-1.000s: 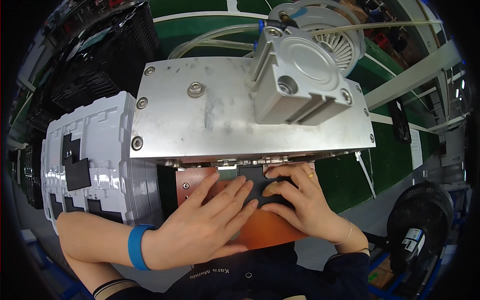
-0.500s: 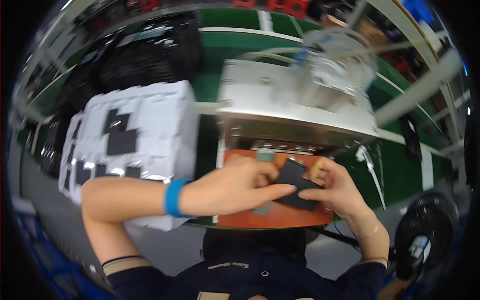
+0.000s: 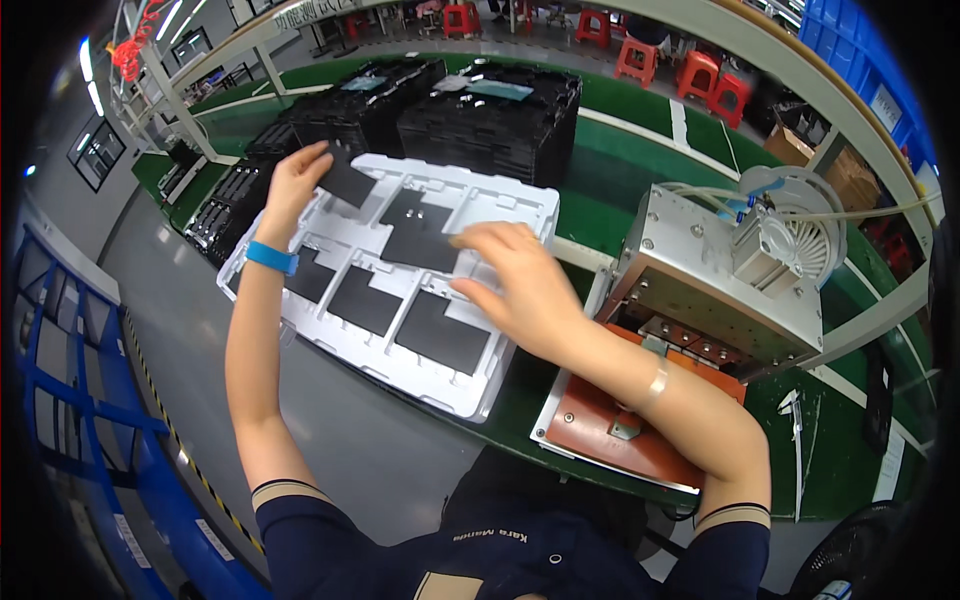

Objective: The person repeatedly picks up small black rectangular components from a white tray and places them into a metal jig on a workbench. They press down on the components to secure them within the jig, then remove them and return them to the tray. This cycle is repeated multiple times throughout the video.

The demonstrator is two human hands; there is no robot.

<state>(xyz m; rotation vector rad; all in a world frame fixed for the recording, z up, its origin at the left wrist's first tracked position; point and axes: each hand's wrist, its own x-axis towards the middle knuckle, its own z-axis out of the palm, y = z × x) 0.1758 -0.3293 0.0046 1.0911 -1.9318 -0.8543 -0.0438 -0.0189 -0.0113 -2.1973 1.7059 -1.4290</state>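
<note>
A white moulded tray (image 3: 520,205) with several pockets lies on the green bench, most pockets holding flat black square plates (image 3: 442,332). My left hand (image 3: 296,180) reaches to the tray's far left corner and holds one black plate (image 3: 346,182) by its edge, above a pocket there. My right hand (image 3: 520,285) hovers over the middle of the tray with fingers spread, fingertips touching a black plate (image 3: 422,246) lying in a pocket. A blue band (image 3: 272,257) is on my left wrist.
A grey metal press machine (image 3: 700,285) with an orange base plate (image 3: 600,425) stands to the right of the tray. Stacks of black trays (image 3: 490,120) sit behind it. A blue rack (image 3: 70,400) is at the left, red stools at the back.
Both hands left the orange plate under the press and swung left to the white tray. My view turned left with them; the left hand now holds a black plate.
</note>
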